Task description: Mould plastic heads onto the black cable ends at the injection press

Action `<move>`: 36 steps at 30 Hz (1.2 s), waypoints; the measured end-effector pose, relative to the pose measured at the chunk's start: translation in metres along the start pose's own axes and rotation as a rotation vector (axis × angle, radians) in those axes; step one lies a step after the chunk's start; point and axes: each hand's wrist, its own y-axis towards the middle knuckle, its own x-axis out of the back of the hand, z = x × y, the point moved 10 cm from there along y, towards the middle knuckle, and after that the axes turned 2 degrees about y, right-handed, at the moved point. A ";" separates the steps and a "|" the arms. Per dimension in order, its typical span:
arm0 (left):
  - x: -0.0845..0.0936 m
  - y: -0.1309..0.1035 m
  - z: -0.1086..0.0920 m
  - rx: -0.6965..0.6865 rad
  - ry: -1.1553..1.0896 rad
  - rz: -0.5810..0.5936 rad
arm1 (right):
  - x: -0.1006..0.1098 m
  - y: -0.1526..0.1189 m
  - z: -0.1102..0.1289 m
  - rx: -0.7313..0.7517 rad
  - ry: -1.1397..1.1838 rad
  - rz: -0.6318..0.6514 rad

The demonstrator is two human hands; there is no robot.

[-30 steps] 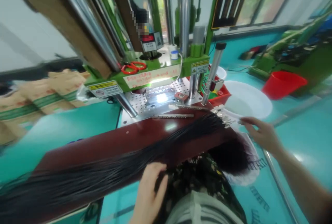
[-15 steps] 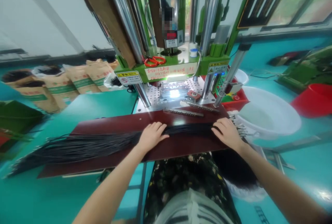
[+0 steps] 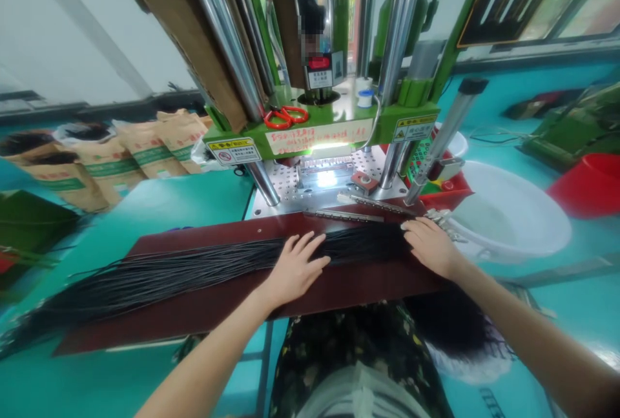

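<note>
The black cable bundle (image 3: 208, 264) lies along the dark red worktop (image 3: 343, 292). The left hand (image 3: 301, 268) rests on it, fingers spread; the right hand (image 3: 431, 247) curls near silvery cable ends (image 3: 450, 225), grip unclear. Light, even pressure should keep strands parallel.

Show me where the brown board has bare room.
The brown board is bare between the black cables and its front edge, right of the left hand, and behind the cables, left of the metal bars. Its right end is crowded with the right hand and silvery cable ends.
</note>
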 end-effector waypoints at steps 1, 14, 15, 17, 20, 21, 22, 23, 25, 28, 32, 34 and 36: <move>0.001 0.000 -0.001 0.013 -0.010 0.006 | 0.001 -0.001 0.001 -0.024 -0.015 -0.012; -0.006 0.039 -0.035 0.017 0.058 -0.069 | 0.022 0.028 0.073 -0.026 0.184 0.088; -0.006 0.041 -0.038 0.014 0.062 -0.097 | 0.017 0.039 0.079 0.007 0.187 0.089; -0.006 0.042 -0.041 -0.002 0.067 -0.150 | 0.011 0.055 0.078 0.027 0.157 0.098; 0.002 0.040 -0.039 -0.014 0.069 -0.231 | 0.013 0.060 0.053 -0.012 0.055 0.161; 0.005 0.039 -0.037 -0.006 0.069 -0.255 | 0.017 0.057 0.041 -0.040 0.016 0.198; 0.008 0.038 -0.035 0.004 0.070 -0.272 | 0.023 0.052 0.028 -0.067 -0.024 0.233; 0.009 0.038 -0.033 0.017 0.070 -0.279 | 0.031 0.045 0.016 -0.098 -0.065 0.260; 0.008 0.041 -0.030 0.035 0.075 -0.258 | 0.052 0.031 -0.008 -0.175 -0.154 0.269; -0.001 0.048 -0.030 0.058 0.110 -0.183 | 0.077 0.006 -0.031 -0.288 -0.260 0.234; -0.012 0.052 -0.032 0.106 0.165 -0.084 | 0.059 -0.027 -0.031 -0.340 -0.123 0.251; -0.013 0.052 -0.034 0.112 0.154 -0.050 | 0.043 -0.033 -0.017 -0.345 0.026 0.218; -0.011 0.052 -0.036 0.096 0.115 -0.019 | 0.030 -0.029 0.003 -0.345 0.150 0.162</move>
